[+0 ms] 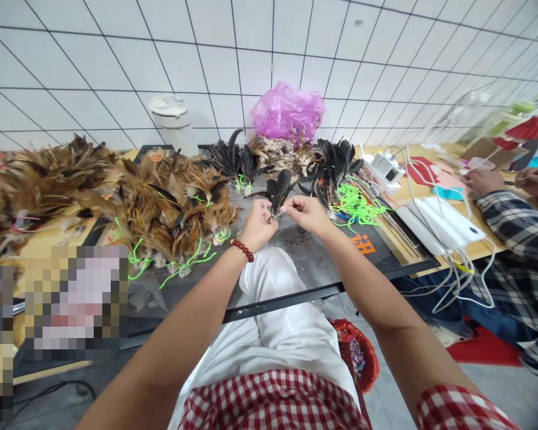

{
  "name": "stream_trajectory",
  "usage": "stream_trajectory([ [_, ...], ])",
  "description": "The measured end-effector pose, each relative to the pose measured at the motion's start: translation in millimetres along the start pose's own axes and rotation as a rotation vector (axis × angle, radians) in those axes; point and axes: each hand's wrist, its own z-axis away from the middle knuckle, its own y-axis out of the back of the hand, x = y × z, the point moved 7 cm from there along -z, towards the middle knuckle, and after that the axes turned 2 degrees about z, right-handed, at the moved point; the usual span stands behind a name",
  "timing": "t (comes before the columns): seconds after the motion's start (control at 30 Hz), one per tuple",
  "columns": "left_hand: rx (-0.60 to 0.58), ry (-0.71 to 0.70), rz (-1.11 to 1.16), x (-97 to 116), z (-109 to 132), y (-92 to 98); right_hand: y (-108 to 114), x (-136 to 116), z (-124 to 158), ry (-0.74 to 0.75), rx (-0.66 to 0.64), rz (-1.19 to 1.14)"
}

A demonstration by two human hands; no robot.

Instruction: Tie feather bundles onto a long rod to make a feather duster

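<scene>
My left hand [259, 225] and my right hand [308, 214] meet above the dark table mat [376, 251], both pinched on the base of a small bunch of black feathers [278, 189] that fans upward between them. A red bead bracelet [242, 250] circles my left wrist. Piles of brown feathers [170, 203] tied with green cord lie to the left. Black feather bundles [334, 164] and loose green cords [356, 206] lie to the right.
A pink plastic bag [287, 112] and a white lidded bin [173, 119] stand against the tiled wall. White power strips and cables [439, 224] lie at the right, where another person's plaid-sleeved arm [515, 221] rests. A red basket [358, 355] sits below the table.
</scene>
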Motion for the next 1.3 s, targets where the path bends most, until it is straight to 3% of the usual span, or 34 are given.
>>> stream_trajectory([
  [0.27, -0.105, -0.226, -0.326, 20.9, 10.7, -10.9, -7.9, -14.5, 5.0, 0.043, -0.059, -0.052],
  [0.47, -0.095, -0.231, -0.314, 17.6, 7.0, -7.1, -2.9, 4.2, -1.5, -0.006, 0.047, -0.08],
  [0.67, -0.193, -0.245, -0.422, 9.9, 5.8, -12.6, -14.0, 16.8, -4.2, -0.057, -0.041, -0.075],
  [0.77, -0.182, -0.203, -0.343, 4.3, 2.9, -11.3, -13.3, 16.1, -3.5, -0.05, -0.039, -0.023],
  [1.13, -0.006, 0.166, 0.182, -10.6, -1.6, 0.2, -2.9, 12.5, -3.7, -0.036, -0.026, 0.177],
  [1.3, -0.013, 0.194, 0.228, -4.4, 0.0, 1.3, -13.3, 17.6, -0.4, -0.086, -0.24, 0.037],
])
